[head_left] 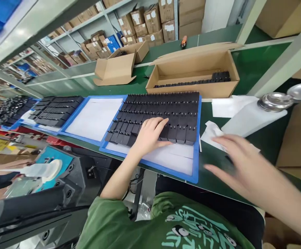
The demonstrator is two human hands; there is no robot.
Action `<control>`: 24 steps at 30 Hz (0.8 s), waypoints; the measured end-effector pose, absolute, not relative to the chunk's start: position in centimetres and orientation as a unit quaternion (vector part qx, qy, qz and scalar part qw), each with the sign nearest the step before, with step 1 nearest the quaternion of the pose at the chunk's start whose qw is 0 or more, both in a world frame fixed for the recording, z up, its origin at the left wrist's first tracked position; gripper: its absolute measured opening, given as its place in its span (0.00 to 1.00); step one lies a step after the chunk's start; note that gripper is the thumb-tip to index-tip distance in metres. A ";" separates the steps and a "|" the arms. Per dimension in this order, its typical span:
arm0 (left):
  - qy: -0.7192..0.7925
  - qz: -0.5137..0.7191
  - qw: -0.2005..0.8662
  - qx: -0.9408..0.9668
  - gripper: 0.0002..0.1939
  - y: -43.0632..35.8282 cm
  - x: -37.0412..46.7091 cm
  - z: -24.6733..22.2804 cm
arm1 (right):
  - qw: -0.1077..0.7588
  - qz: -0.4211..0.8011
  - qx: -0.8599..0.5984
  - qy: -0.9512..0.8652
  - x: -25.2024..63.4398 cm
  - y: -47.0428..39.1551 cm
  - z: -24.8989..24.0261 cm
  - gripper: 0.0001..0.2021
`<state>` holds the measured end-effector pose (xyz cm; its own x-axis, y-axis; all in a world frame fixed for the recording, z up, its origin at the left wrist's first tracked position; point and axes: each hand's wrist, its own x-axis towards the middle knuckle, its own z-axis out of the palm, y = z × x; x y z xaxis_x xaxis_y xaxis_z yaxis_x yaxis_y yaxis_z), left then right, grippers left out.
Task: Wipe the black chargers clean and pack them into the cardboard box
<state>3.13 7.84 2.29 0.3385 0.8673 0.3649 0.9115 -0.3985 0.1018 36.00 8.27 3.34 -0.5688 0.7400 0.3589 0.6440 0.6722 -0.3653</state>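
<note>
Rows of black rectangular blocks (161, 107) with small shiny pins fill most of a blue-framed tray (195, 169) with a white bottom. My left hand (150, 133) lies over the front rows, fingers bent across the blocks and thumb spread apart. Its fingertips are partly hidden, but nothing shows in its grasp. Right of the tray, my right hand (240, 159) is above the green table, somewhat blurred, thumb and fingers wide apart. A crumpled white tissue (211, 133) lies just beyond its fingers. Close to its palm is a small dark piece (229, 159), too unclear to name.
A white pump bottle (254, 119) with a metal lid stands at right. Behind the tray sits an open cardboard box (192, 69) holding black blocks. Leftward are a white-bottomed blue tray (92, 117) and more block trays. A co-worker's hand (7, 166) shows far left.
</note>
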 end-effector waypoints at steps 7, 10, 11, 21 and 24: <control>-0.475 -0.129 0.079 -0.867 0.38 10.0 3.7 1.2 | 0.204 0.090 -0.381 -0.897 26.6 12.7 0.2 0.36; -0.469 -0.133 0.088 -0.869 0.35 9.4 3.7 0.8 | 0.211 0.072 -0.380 -0.898 26.5 12.3 -0.2 0.32; -0.468 -0.135 0.091 -0.868 0.33 9.2 3.7 0.8 | 0.212 0.067 -0.376 -0.900 26.6 12.0 -0.2 0.31; -0.397 -0.188 0.088 -0.894 0.23 11.0 3.3 1.2 | 0.163 0.042 -0.349 -0.922 26.0 12.1 1.5 0.30; -0.381 -0.220 0.092 -0.893 0.22 10.3 4.0 3.4 | 0.158 0.046 -0.357 -0.920 27.2 11.0 3.9 0.30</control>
<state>3.99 10.32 3.39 0.6122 0.6406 0.4635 0.7214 -0.6925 0.0042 27.18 10.99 3.92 -0.6953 0.6707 0.2581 0.6418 0.7411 -0.1968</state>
